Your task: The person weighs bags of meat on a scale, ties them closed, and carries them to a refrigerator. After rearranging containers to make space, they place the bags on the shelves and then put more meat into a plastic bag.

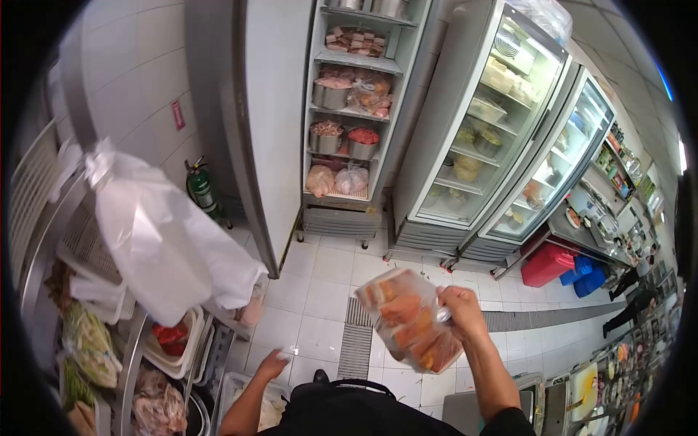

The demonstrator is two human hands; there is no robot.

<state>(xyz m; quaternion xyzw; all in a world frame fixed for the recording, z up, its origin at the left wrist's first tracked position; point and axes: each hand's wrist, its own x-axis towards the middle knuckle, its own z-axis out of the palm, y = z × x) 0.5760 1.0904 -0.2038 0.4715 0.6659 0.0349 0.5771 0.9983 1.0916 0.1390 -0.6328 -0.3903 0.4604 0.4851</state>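
A clear plastic bag of orange and reddish food pieces [408, 320] hangs from my right hand [462, 311], whose fingers are closed around its gathered top. The bag is in the air over the tiled floor. My left hand [272, 365] is low on the left, near a clear plastic tub [233, 385]; a small whitish thing shows at its fingertips, too small to name. Ahead stands an open upright fridge [340, 218] with metal pots of meat [331, 96] and bagged meat [352, 179] on its shelves.
White plastic bags [156, 232] hang at the left above a rack with vegetables [92, 341] and bagged meat [158, 407]. Two glass-door fridges [476, 138] stand right of centre. A red bin [547, 264], blue bins [590, 280] and people [634, 309] are farther right. A floor drain [358, 341] crosses the tiles.
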